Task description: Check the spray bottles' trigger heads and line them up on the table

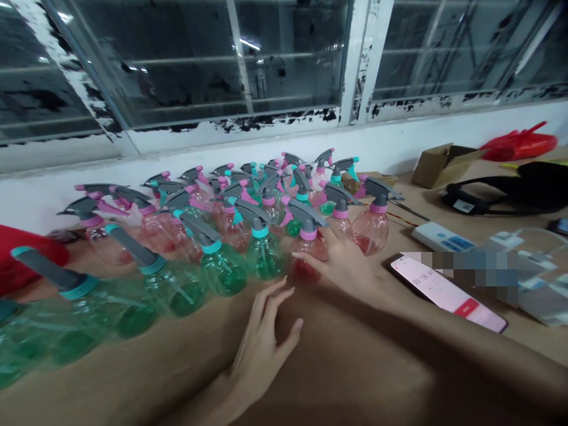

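My right hand point(350, 263) grips a pink spray bottle point(305, 271) at the front of a crowded group. Its thumb lies across the front of the round body, and the other fingers go behind it, partly hidden. This bottle has a grey trigger head with a pink collar and stands upright on the table. Lower down, my left hand point(266, 346) is open above the table with its fingers apart and nothing in them. Just beyond its fingertips stands a green spray bottle point(265, 255) with a turquoise collar. Another green spray bottle point(224, 273) is to its left.
Several pink and green spray bottles spread back to the wall. At right lie a phone point(448, 290), a white power strip point(441, 236), a black strap-like item point(470, 201) and an open cardboard box point(444, 165). Red plastic point(31, 257) sits at far left.
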Demonstrator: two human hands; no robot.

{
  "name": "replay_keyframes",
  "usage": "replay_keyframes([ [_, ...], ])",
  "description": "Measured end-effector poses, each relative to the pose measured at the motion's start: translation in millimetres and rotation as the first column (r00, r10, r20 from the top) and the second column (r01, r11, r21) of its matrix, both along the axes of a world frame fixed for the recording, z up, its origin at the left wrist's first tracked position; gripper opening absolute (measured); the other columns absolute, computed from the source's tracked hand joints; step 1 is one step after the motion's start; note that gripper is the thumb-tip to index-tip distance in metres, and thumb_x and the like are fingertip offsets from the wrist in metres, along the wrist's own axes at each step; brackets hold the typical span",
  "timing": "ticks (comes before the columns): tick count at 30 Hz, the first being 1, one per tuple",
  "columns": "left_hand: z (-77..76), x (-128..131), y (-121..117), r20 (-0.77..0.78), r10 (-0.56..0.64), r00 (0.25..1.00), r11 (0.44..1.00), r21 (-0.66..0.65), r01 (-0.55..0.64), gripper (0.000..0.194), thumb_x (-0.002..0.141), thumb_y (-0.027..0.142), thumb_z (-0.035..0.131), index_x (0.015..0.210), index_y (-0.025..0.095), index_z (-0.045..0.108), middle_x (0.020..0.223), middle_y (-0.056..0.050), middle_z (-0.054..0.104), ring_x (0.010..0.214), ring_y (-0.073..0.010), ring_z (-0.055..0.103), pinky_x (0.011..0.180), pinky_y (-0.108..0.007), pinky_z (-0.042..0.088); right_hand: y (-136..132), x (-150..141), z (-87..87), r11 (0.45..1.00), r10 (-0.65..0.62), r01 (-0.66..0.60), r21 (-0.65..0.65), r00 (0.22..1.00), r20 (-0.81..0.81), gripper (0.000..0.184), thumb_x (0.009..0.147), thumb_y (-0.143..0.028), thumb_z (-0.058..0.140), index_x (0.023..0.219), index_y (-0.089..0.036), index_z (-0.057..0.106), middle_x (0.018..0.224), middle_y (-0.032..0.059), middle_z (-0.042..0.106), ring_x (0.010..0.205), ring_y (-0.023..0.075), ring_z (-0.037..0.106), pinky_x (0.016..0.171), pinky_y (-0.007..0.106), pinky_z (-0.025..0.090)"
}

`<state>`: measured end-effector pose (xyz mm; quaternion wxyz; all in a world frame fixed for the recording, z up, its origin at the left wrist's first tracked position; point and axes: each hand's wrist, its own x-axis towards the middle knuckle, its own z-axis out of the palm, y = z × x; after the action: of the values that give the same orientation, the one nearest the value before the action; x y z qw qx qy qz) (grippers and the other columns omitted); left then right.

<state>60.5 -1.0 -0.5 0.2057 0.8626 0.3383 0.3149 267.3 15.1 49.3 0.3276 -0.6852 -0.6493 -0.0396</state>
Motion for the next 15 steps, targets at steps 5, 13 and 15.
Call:
replay_keyframes([
  [5,-0.5,19,-5,0.089,-0.021,0.996,0.999,-0.029,0.024,0.067,0.086,0.026,0.057,0.142,0.024,0.020,0.142,-0.013,0.034,0.130,-0.0300,0.036,0.105,-0.054,0.032,-43,-5,6.6,0.998,0.047,-0.047,-0.046,0.999,-0.013,0.056,0.080,-0.063,0.050,0.103,-0.012,0.060,0.093,0.0144,0.069,0.082,0.0337,0.067,0.062,0.042,0.050],
  [13,-0.9,19,-21,0.079,-0.008,0.997,0.999,-0.034,0.011,0.070,0.083,0.029,0.063,0.139,0.021,0.022,0.135,-0.014,0.044,0.122,-0.0312,0.047,0.098,-0.053,0.041,-82,-15,22.9,0.991,0.109,-0.117,-0.071,0.989,-0.104,0.050,0.076,-0.066,0.054,0.091,-0.018,0.061,0.081,0.0074,0.068,0.070,0.0262,0.065,0.061,0.038,0.047],
  [15,-0.6,15,-25,0.066,0.006,0.998,0.999,-0.045,-0.003,0.069,0.083,0.029,0.064,0.138,0.023,0.024,0.134,-0.013,0.045,0.121,-0.0306,0.048,0.097,-0.053,0.042,-84,-16,28.1,0.985,0.147,-0.158,-0.065,0.978,-0.150,0.046,0.075,-0.063,0.058,0.087,-0.019,0.060,0.083,0.0060,0.068,0.072,0.0244,0.065,0.062,0.036,0.047],
])
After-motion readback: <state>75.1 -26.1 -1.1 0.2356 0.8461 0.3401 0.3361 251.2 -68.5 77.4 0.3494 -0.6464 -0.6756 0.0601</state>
